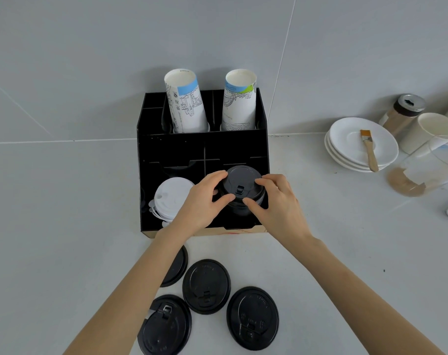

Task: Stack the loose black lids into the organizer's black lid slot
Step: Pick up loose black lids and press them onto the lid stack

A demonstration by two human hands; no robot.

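While the left forearm hides part of one loose lid [175, 267], left hand [202, 201] and right hand [276, 203] pinch the lid stack [242, 190], flat, tab toward camera

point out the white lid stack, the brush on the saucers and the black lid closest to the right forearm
white lid stack [170, 194], head view, on the top lid's flat face
brush [370, 152], head view, on the wooden handle
black lid nearest the right forearm [252, 317], head view, on its centre

Grey counter [64, 201]: black organizer [151, 139], four loose black lids [206, 286], saucer stack [362, 146]
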